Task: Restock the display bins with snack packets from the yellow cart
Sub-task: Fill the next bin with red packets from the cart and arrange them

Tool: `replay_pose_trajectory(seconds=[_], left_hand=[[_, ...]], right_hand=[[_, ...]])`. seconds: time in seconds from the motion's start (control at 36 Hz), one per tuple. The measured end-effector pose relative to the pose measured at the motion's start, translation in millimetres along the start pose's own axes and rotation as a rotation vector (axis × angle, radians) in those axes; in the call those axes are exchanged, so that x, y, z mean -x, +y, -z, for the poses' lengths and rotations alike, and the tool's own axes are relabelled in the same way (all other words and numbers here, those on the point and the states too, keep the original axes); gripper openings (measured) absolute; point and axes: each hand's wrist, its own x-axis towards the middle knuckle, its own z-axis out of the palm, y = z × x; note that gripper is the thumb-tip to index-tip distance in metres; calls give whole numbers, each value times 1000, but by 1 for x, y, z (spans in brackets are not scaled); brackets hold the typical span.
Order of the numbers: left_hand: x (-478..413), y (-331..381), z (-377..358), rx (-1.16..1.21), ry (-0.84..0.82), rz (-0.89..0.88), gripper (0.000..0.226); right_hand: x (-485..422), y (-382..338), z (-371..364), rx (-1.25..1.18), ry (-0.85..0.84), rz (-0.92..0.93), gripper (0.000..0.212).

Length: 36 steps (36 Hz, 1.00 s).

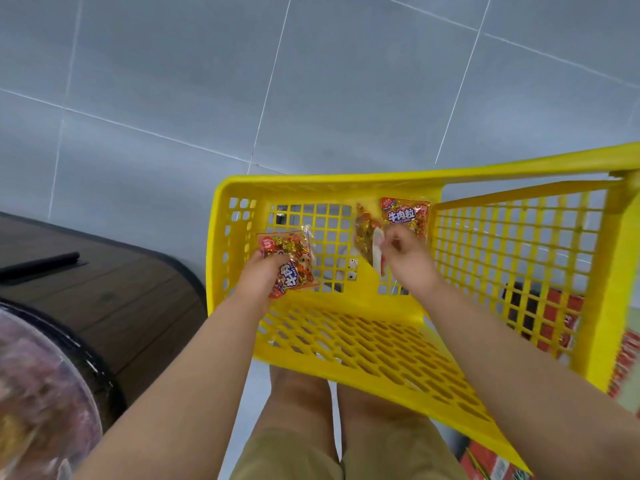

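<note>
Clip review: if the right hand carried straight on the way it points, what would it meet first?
Probably the yellow plastic cart's grid wall, behind the orange snack packet the right hand pinches; depth is unclear.

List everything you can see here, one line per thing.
yellow cart: one, yellow mesh plastic, centre, in front of the person
snack packets: three, red and gold; one at the cart's far wall, one in each hand
red cartons: several, count unclear, red, seen through the cart's right mesh wall
wooden counter: one, dark brown, left
black object: one, black, flat on the counter
clear round bin: one, transparent, blurred contents, lower left
floor: grey tiles, under everything
shorts: one pair, khaki, bottom centre
left hand: grips the near-left packet inside the cart
right hand: pinches the edge-on packet
</note>
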Motion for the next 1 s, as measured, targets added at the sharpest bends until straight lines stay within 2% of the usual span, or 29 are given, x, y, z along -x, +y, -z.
replay_pose_trajectory(seconds=[0.17, 0.22, 0.28, 0.33, 0.42, 0.53, 0.58, 0.69, 0.75, 0.83, 1.0], left_hand=[[6, 8, -13, -13, -66, -21, 15], [7, 12, -18, 58, -134, -6, 36], [8, 16, -20, 112, -260, 20, 59], [8, 18, -20, 106, -354, 38, 69], [8, 18, -15, 105, -416, 35, 54], [6, 10, -14, 120, -359, 75, 29], [3, 5, -16, 132, -296, 70, 23], [-8, -3, -18, 135, -175, 52, 23], [-13, -5, -19, 132, -138, 27, 24], [-17, -5, -18, 100, -126, -8, 22], [-25, -9, -10, -16, -105, -50, 21]], right_hand=[[52, -31, -14, 246, -24, 506, 6], [58, -35, -24, 360, -53, 650, 5], [62, -36, -33, 477, -60, 779, 12], [64, -36, -40, 532, -44, 847, 17], [60, -35, -45, 505, -50, 915, 18], [50, -21, -40, 433, -243, 1000, 25], [37, -9, -31, 339, -194, 827, 29], [-11, 24, -10, 150, 260, 58, 29], [-35, 43, 0, 181, 313, -246, 41], [-61, 60, 4, 210, 283, -431, 54], [-86, 59, -10, 256, 242, -598, 68]])
